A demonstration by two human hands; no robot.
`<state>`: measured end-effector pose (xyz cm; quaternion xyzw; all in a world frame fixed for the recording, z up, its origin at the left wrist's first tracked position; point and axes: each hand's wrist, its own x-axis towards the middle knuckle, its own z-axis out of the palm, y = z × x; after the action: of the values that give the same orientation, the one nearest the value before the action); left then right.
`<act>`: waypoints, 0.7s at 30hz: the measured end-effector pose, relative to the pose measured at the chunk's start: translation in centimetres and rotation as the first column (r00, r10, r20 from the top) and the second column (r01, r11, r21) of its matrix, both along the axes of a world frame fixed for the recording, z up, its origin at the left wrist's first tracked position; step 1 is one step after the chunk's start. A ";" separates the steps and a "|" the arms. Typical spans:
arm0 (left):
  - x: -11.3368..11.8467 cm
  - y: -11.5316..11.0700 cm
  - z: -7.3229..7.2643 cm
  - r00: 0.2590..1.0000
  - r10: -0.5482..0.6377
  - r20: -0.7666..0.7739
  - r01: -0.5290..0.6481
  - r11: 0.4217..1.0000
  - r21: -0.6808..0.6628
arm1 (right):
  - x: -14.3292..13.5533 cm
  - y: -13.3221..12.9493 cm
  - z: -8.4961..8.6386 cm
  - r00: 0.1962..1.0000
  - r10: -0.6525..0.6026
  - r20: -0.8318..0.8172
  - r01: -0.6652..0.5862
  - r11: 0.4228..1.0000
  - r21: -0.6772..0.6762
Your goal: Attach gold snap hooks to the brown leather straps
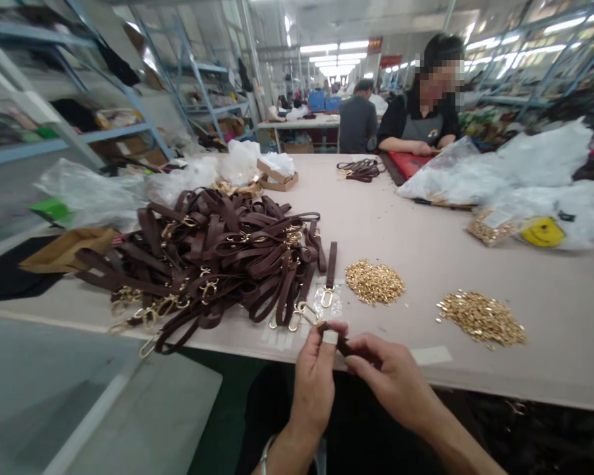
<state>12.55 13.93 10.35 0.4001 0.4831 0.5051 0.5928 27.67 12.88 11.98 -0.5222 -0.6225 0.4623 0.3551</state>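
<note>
At the table's front edge, my left hand [315,379] pinches a dark brown strap [344,346], with a whitish wrap on the thumb. The same strap is held between the fingers of my right hand [389,373], just to the right. A gold oval ring [307,313] shows beyond my left fingertips. Farther up, a short brown strap with a gold clasp [327,297] lies on a small clear piece. A large heap of brown straps [237,254] with gold hooks spreads to the left. Two piles of small gold pieces [375,282] [482,318] sit to the right.
On the table [426,257], plastic bags [539,158] lie at the right and a small cardboard box [277,177] at the back. A bundle of straps [363,169] lies near a person [420,112] across the table. Blue shelves [113,132] stand left.
</note>
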 end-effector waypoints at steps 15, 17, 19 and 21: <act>-3.8 -1.3 -0.6 0.997 -0.030 0.069 0.051 0.940 -0.336 | 6.6 5.2 -4.8 0.563 -0.257 0.786 -0.266 0.844 0.466; -3.8 -1.5 -0.8 0.993 -0.113 0.032 0.117 0.946 -0.302 | 6.2 5.7 -5.1 0.530 -0.276 0.802 -0.278 0.837 0.471; -3.7 -1.5 -0.7 0.991 -0.137 0.005 0.133 0.954 -0.270 | 6.0 6.2 -5.3 0.531 -0.289 0.797 -0.290 0.821 0.491; -3.6 -1.4 -0.2 0.994 -0.112 0.012 0.111 0.958 -0.262 | 6.0 6.6 -5.5 0.544 -0.304 0.782 -0.292 0.805 0.516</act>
<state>9.00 12.53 10.12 0.3454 0.5232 0.4018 0.6675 33.62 19.46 6.50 -0.5412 -0.8232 -0.0651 0.1588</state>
